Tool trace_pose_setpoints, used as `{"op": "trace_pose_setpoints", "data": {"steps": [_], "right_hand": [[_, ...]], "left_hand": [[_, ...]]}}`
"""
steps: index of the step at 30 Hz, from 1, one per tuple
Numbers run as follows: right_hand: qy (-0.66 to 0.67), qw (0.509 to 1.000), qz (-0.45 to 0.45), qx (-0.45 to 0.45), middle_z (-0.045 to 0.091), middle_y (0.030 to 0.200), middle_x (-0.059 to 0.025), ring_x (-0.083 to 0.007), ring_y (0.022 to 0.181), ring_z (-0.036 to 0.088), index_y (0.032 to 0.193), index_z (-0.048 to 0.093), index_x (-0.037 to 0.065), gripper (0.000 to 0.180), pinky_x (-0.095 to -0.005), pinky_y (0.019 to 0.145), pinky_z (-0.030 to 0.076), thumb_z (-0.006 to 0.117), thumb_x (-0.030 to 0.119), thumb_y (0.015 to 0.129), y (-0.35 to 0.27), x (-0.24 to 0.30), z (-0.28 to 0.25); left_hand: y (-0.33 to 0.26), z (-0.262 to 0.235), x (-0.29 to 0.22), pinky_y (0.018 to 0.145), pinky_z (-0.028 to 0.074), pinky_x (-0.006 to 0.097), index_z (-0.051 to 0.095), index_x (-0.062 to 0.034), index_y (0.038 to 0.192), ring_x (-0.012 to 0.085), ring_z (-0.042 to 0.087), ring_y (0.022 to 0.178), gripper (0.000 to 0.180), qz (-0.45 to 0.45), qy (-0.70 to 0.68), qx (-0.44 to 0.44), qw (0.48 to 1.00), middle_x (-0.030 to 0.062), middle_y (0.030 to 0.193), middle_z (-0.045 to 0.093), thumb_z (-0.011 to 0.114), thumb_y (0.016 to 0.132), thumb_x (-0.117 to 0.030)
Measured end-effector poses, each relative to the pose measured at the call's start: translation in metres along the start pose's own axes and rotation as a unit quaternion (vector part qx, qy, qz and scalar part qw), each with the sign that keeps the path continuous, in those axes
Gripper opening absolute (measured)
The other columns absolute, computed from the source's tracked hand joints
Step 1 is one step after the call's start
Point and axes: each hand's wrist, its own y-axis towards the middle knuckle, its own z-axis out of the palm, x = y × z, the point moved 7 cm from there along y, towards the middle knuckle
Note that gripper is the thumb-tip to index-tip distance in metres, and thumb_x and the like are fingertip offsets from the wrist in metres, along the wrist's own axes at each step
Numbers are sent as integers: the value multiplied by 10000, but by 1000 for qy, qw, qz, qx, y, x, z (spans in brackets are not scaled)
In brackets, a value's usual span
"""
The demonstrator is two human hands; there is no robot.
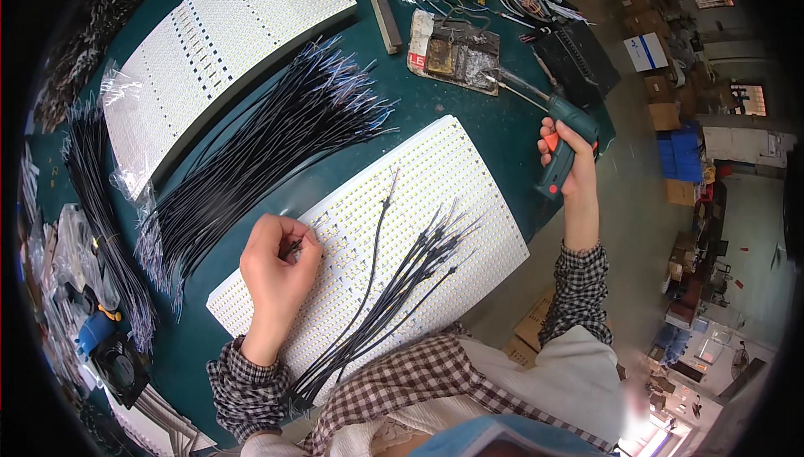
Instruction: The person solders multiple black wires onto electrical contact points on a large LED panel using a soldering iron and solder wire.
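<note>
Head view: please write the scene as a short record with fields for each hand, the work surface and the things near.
left hand: pinches a thin black wire end on the white LED panel
right hand: grips a green soldering gun, held off the panel
surface: dark green table
on panel: loose black wires
nearby: big wire bundle, second LED panel

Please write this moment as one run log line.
left hand: pinches black wire end on LED panel | right hand: holds green soldering gun beside panel
</note>
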Motion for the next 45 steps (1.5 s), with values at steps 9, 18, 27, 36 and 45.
{"op": "trace_pose_setpoints", "data": {"steps": [9, 18, 27, 36, 45], "right_hand": [[-28, 999, -31, -1, 747, 951, -103, -197, 759, 742, 1148, 696, -18, 285, -263, 559, 579, 704, 201, 966, -12, 11, 6], [-91, 986, -137, 3, 744, 1014, -133, -224, 832, 760, 1226, 685, -32, 353, -269, 601, 579, 730, 184, 950, -26, 28, 20], [-573, 660, -485, 42, 714, 1120, -157, -294, 1003, 706, 1211, 702, 38, 480, -355, 884, 546, 773, 37, 736, -64, 34, 61], [-484, 761, -432, -8, 715, 1099, -160, -270, 998, 702, 1219, 691, -23, 463, -337, 910, 541, 810, -8, 772, -59, 37, 41], [-378, 860, -343, 7, 736, 1079, -126, -162, 884, 722, 1173, 705, -49, 314, -286, 806, 578, 798, 48, 889, -60, 20, 35]], "left_hand": [[1, -1, -1, 536, 435, 226, 645, -20, 831, 87, 610, 671, 112, 2, -4, 3, 1000, 32, 806, 634, 756, 817, -34], [-1, 1, 0, 522, 415, 225, 639, -20, 825, 68, 545, 622, 119, 9, -4, 2, 1000, 24, 807, 630, 757, 822, -34], [0, -1, -2, 525, 418, 222, 637, -22, 818, 74, 585, 648, 120, 5, -10, -4, 1000, 22, 801, 630, 756, 819, -35], [0, -1, -1, 526, 420, 224, 641, -22, 818, 73, 556, 618, 114, 1, -8, -1, 1000, 23, 801, 630, 754, 812, -28], [0, -1, -3, 536, 435, 228, 638, -25, 819, 82, 587, 647, 115, 1, 0, 2, 1000, 29, 805, 634, 753, 811, -23]]}}
